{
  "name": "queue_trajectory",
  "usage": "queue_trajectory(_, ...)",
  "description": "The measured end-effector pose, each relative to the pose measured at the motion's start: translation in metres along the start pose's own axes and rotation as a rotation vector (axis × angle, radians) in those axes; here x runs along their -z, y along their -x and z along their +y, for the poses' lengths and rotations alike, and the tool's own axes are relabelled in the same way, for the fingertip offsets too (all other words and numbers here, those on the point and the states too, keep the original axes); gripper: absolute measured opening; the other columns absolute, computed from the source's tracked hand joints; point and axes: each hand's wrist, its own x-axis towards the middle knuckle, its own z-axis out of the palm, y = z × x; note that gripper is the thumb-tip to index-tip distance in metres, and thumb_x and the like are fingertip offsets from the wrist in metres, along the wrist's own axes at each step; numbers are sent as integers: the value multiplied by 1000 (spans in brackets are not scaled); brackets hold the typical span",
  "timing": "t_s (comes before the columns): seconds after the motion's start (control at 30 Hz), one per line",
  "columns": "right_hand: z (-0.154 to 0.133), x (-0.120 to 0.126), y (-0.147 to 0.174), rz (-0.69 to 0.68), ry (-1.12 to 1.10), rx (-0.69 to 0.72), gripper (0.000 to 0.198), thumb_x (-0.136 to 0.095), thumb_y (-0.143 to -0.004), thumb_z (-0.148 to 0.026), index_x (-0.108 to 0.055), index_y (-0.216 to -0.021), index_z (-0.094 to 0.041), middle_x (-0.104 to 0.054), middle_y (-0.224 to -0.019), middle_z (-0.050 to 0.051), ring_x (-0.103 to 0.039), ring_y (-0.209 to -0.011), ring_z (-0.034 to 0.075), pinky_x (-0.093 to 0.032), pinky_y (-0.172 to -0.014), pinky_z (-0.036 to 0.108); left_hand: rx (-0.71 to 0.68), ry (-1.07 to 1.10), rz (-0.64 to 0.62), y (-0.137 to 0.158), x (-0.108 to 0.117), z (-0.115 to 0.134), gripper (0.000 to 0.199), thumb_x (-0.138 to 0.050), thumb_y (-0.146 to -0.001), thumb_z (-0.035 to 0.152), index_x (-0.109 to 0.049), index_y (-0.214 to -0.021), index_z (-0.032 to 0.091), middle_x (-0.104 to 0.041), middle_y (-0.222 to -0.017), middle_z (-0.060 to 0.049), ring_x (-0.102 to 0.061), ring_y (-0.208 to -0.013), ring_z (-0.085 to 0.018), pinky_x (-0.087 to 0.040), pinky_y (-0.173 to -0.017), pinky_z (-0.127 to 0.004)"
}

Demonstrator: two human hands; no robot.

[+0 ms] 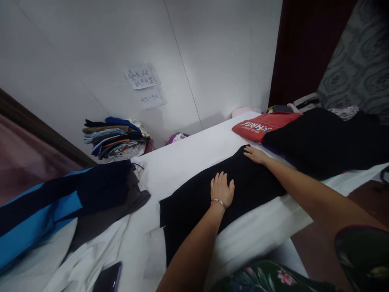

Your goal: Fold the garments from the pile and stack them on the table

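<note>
A black garment (194, 190) lies spread lengthwise on the white-covered surface in front of me, its two lower ends at the left. My left hand (222, 189), with a bangle on the wrist, rests flat on the middle of the cloth, fingers outstretched. At the garment's far right end my right hand (255, 155) touches the upper edge with its fingers extended. Neither hand grips the fabric.
A folded stack of clothes (117, 140) stands by the wall. Dark and blue trousers (103, 190) lie at left, with a phone (107, 278) near the front. To the right are a red garment (264, 125) and a black clothes pile (331, 142). Handwritten papers (144, 83) hang on the wall.
</note>
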Motion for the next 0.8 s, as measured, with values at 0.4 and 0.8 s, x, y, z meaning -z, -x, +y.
queue_trajectory(0.4,-42,2,22,64,-40,223,16,-61,-81,-27,-75,-87,-24,-71,-100,2,-61,-100,20,-45,-94,34,-8,-17,6,-1,-5,-4,47,-37,-95,40,-51,-134,18,-48,-144,-8,-36,-138,-24,-26,-115,-43)
queue_trajectory(0.8,-64,-3,30,-26,125,197,16,-59,-82,-26,-75,-82,-24,-67,-92,8,-52,-99,25,-36,-90,39,-18,-27,11,-1,-1,-2,46,-37,-95,39,-52,-132,17,-49,-143,-7,-37,-136,-24,-28,-114,-42)
